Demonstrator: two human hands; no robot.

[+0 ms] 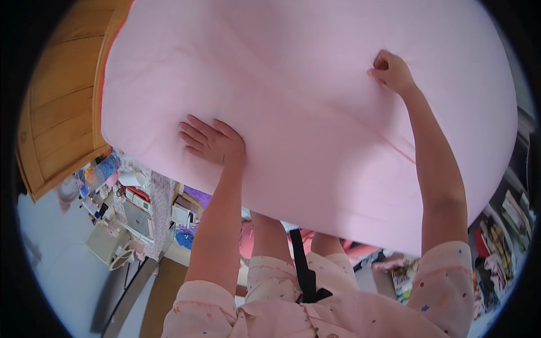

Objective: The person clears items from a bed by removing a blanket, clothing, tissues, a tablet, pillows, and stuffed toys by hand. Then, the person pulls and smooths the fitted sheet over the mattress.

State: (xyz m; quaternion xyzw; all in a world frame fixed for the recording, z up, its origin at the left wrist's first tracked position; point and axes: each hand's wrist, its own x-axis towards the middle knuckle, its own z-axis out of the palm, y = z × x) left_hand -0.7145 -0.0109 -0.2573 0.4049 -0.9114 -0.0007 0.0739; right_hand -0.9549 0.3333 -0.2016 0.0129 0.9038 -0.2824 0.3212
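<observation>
A large pink sheet [304,129] covers a broad, soft surface in front of me, with creases running diagonally across it. My left hand [214,139] lies flat on the sheet, left of the middle, fingers spread and nothing in them. Farther off on the right, my right hand [390,70] is closed at the sheet, its fingers curled in a pinch. Whether a fold of fabric is between those fingertips is too small to tell.
A wooden cabinet [65,90] stands beside the sheet's left edge. Below it, a cluttered table holds a plastic bottle [105,169] and a white cup [132,179]. Folded clothes [493,248] fill shelving at the right. A black strap [302,265] hangs before my body.
</observation>
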